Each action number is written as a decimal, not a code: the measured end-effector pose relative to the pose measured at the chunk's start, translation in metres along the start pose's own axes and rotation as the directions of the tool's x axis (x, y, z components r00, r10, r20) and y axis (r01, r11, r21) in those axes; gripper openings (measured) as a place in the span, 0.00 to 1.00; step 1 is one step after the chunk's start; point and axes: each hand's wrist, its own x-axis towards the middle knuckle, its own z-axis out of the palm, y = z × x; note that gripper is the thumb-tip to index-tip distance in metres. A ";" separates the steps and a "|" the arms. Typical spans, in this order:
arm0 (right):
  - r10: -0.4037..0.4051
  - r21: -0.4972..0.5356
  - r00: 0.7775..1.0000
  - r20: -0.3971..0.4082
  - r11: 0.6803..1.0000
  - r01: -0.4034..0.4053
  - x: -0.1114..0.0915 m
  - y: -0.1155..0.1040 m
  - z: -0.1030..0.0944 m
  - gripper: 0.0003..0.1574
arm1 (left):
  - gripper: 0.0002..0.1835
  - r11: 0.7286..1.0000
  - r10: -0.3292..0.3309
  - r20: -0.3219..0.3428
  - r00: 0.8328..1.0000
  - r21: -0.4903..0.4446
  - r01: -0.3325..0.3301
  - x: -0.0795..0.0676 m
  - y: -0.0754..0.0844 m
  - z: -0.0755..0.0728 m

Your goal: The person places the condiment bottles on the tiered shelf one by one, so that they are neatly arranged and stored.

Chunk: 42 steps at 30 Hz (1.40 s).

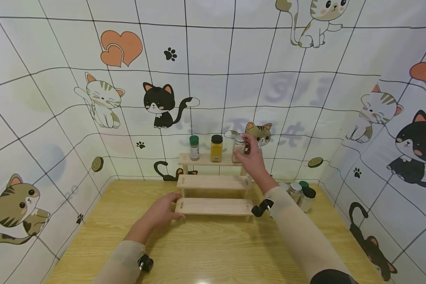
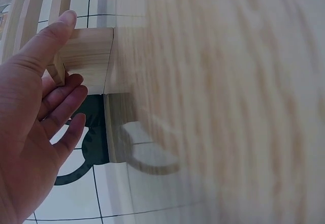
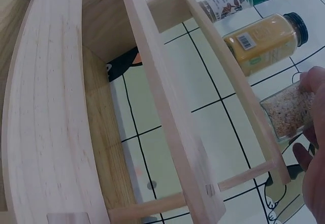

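While you hold it near upright at the right end of the top tier, a clear, flat-sided glass jar (image 1: 238, 149) shows coarse, pinkish-white granules beneath a silvery lid. Three pale boards with fine, straight grain form the stepped wooden rack (image 1: 213, 181) below; whether the jar's base bears on the top board, you cannot tell from these views. Your right hand (image 1: 254, 159) pinches the jar between thumb and bent fingers, gripping it from the right. Your left hand (image 1: 162, 209) clasps the left end of the lowest board, thumb on one side and fingers on the other. Along the top tier, left of the jar, stands a yellow-filled bottle (image 1: 216, 152) with a black cap and a barcode label, then a slimmer, printed shaker (image 1: 194, 148) capped in green. Right of the rack, lidded jars (image 1: 307, 200) cluster on the glossy, wood-grained table (image 1: 202, 248), partly hidden from the head camera by your cream right sleeve (image 1: 298, 228). Behind everything hangs a rippled white sheet (image 1: 209, 51), crossed by dark grid lines and printed with cartoon cats, hearts and paw prints.
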 end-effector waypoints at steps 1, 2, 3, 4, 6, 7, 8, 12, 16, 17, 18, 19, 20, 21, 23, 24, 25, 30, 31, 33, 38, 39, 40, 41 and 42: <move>0.015 -0.004 1.000 0.004 1.000 -0.015 -0.002 -0.001 -0.002 0.49 | 0.37 1.000 0.000 -0.001 1.000 -0.003 0.000 0.000 0.000 0.000; 0.035 -0.010 0.999 0.007 0.999 -0.035 -0.004 -0.002 -0.003 0.51 | 0.37 1.000 -0.001 0.001 1.000 -0.006 0.001 0.000 0.000 0.001; 0.057 -0.016 0.998 0.007 0.998 -0.057 -0.007 -0.003 -0.005 0.54 | 0.37 1.000 -0.004 0.004 1.000 -0.009 0.004 0.000 0.000 0.001; 0.080 -0.020 0.997 0.009 0.997 -0.080 -0.010 -0.004 -0.008 0.57 | 0.37 1.000 -0.003 0.003 1.000 -0.008 0.003 0.000 0.000 0.002; 0.116 -0.020 0.993 0.007 0.993 -0.115 -0.017 -0.006 -0.013 0.59 | 0.37 1.000 -0.005 0.006 1.000 -0.012 0.005 0.000 -0.001 0.003; 0.124 -0.023 0.992 0.004 0.992 -0.123 -0.022 -0.007 -0.016 0.59 | 0.37 1.000 -0.005 0.008 1.000 -0.014 0.005 0.000 -0.001 0.003; 0.126 -0.025 0.992 0.000 0.992 -0.126 -0.026 -0.007 -0.020 0.58 | 0.38 1.000 -0.007 0.009 1.000 -0.014 0.007 -0.001 -0.001 0.003; 0.095 -0.092 0.995 -0.020 0.991 -0.096 -0.045 -0.008 -0.036 0.49 | 0.39 1.000 -0.009 0.005 1.000 -0.024 0.009 -0.002 -0.002 0.002; 0.079 -0.189 0.996 -0.050 0.978 -0.087 -0.069 -0.011 -0.053 0.41 | 0.39 1.000 0.005 0.003 1.000 -0.029 -0.005 -0.002 -0.003 0.000; 0.078 -0.204 0.995 -0.056 0.975 -0.088 -0.076 -0.012 -0.057 0.40 | 0.39 1.000 0.011 0.001 1.000 -0.025 -0.011 -0.002 -0.003 0.000; 0.078 -0.219 0.995 -0.062 0.972 -0.090 -0.082 -0.012 -0.062 0.39 | 0.38 1.000 0.014 0.002 1.000 -0.023 -0.014 -0.002 -0.003 0.000; 0.083 -0.234 0.994 -0.071 0.967 -0.097 -0.088 -0.012 -0.066 0.38 | 0.38 1.000 0.016 0.001 1.000 -0.022 -0.016 -0.002 -0.003 0.000; 0.087 -0.249 0.993 -0.076 0.963 -0.104 -0.094 -0.012 -0.070 0.37 | 0.38 1.000 0.015 0.001 1.000 -0.023 -0.015 -0.002 -0.003 0.000; 0.096 -0.263 0.992 -0.081 0.958 -0.114 -0.100 -0.012 -0.073 0.36 | 0.38 1.000 0.011 0.003 1.000 -0.025 -0.011 -0.002 -0.004 0.000; 0.115 -0.291 0.989 -0.090 0.947 -0.136 -0.111 -0.011 -0.079 0.36 | 0.39 1.000 0.004 0.001 1.000 -0.022 -0.004 -0.001 -0.003 0.000; 0.123 -0.304 0.988 -0.093 0.941 -0.146 -0.116 -0.010 -0.082 0.36 | 0.39 1.000 -0.001 0.003 1.000 -0.024 0.001 -0.001 -0.003 0.000; 0.133 -0.311 0.986 -0.096 0.937 -0.157 -0.121 -0.009 -0.085 0.36 | 0.39 1.000 -0.004 0.002 1.000 -0.022 0.004 -0.001 -0.003 0.000; 0.156 -0.338 0.983 -0.096 0.924 -0.179 -0.142 -0.001 -0.094 0.39 | 0.40 1.000 -0.015 0.009 1.000 -0.020 0.015 -0.001 -0.001 -0.001; 0.157 -0.347 0.983 -0.095 0.920 -0.180 -0.145 0.002 -0.096 0.39 | 0.40 1.000 -0.014 0.009 1.000 -0.017 0.014 -0.001 -0.001 -0.001; 0.153 -0.370 0.984 -0.092 0.912 -0.177 -0.152 0.008 -0.098 0.41 | 0.40 1.000 -0.012 0.011 1.000 -0.015 0.012 -0.001 -0.001 -0.001; 0.156 -0.394 0.982 -0.103 0.900 -0.184 -0.168 0.017 -0.099 0.44 | 0.40 1.000 -0.007 0.016 1.000 -0.011 0.007 0.000 0.000 -0.001; 0.160 -0.396 0.981 -0.106 0.899 -0.189 -0.171 0.019 -0.099 0.44 | 0.40 1.000 -0.007 0.017 1.000 -0.011 0.007 0.000 0.000 -0.001; 0.166 -0.392 0.980 -0.111 0.899 -0.196 -0.173 0.020 -0.098 0.44 | 0.40 1.000 -0.006 0.018 1.000 -0.009 0.007 0.000 0.000 -0.001; 0.173 -0.389 0.978 -0.114 0.898 -0.204 -0.176 0.021 -0.098 0.44 | 0.41 1.000 -0.006 0.019 1.000 -0.008 0.007 0.000 0.000 0.000; 0.177 -0.387 0.977 -0.120 0.898 -0.210 -0.178 0.023 -0.097 0.44 | 0.41 1.000 -0.007 0.019 1.000 -0.008 0.007 0.000 0.001 0.000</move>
